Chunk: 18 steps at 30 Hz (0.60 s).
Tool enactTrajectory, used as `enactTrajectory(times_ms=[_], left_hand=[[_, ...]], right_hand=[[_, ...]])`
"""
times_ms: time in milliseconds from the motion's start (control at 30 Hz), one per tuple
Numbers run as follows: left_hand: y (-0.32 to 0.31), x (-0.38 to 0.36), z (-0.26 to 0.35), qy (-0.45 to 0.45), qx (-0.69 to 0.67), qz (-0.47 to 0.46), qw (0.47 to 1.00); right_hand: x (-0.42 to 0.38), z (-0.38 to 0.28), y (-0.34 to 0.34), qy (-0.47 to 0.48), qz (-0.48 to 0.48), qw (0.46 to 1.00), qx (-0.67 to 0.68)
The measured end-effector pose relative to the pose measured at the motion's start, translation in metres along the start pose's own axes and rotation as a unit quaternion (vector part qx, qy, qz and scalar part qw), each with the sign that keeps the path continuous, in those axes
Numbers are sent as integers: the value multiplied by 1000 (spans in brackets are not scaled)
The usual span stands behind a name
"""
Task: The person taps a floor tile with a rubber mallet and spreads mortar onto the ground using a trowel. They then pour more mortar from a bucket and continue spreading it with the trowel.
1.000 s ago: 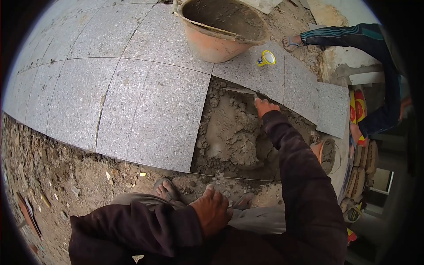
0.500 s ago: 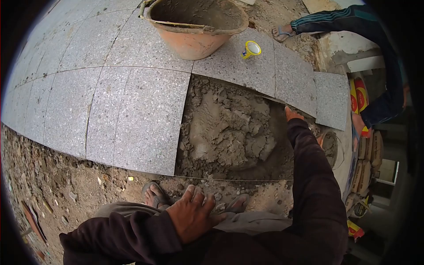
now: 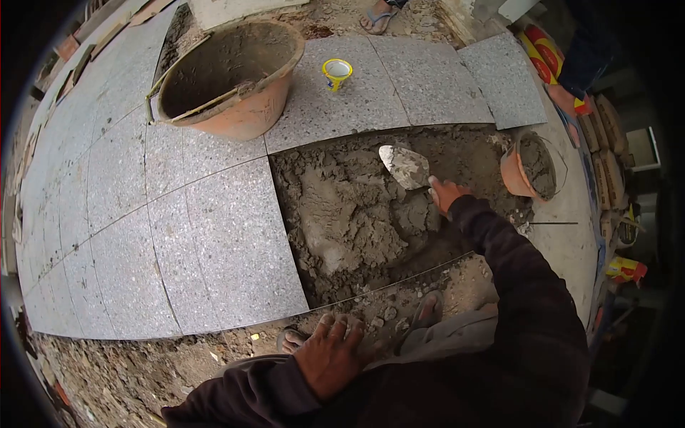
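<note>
From the head camera, the right hand grips a trowel by its handle, its blade resting on the mortar in the untiled gap. The left hand lies spread on the knee. A bucket and cup stand on the tiles beyond.

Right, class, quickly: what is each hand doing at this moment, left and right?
Left hand: open, fingers spread, resting on the person's knee, holding nothing.
Right hand: closed on the trowel, its blade over the mortar bed.
</note>
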<state>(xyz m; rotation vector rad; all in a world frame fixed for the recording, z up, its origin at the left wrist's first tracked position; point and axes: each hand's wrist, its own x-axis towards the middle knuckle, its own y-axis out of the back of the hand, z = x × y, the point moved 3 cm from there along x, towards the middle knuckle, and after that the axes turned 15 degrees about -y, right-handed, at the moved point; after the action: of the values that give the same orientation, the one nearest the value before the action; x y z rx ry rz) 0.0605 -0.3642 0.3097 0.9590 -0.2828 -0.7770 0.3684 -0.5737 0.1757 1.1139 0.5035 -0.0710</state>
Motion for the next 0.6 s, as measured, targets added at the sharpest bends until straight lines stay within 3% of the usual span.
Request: enactTrajectory(times_ms=[100, 200, 267, 333, 367, 433, 467, 533, 600], left_hand=[[-1, 5, -6, -27, 7, 21, 999], [-14, 5, -14, 63, -41, -19, 997], [-9, 1, -16, 36, 8, -26, 999], [-5, -9, -14, 20, 27, -15, 999], [-1, -14, -11, 16, 21, -1, 1000], [-1, -23, -4, -4, -1, 23, 1000], [-2, -28, -3, -20, -10, 32, 999], [-6, -31, -4, -27, -16, 43, 999], [-9, -36, -5, -6, -12, 39, 999]], right_hand=[[54, -10, -12, -83, -85, 992, 35], [96, 1, -30, -99, -79, 990, 60], [148, 29, -102, -123, -69, 983, 120], [154, 31, -120, -130, -168, 926, 313], [134, 31, -114, -123, -268, 836, 462], [51, 4, -62, -105, -344, 767, 531], [9, -33, -31, -94, -323, 816, 471], [-7, -68, -55, -71, -329, 756, 561], [-12, -91, -53, -83, -333, 781, 523]])
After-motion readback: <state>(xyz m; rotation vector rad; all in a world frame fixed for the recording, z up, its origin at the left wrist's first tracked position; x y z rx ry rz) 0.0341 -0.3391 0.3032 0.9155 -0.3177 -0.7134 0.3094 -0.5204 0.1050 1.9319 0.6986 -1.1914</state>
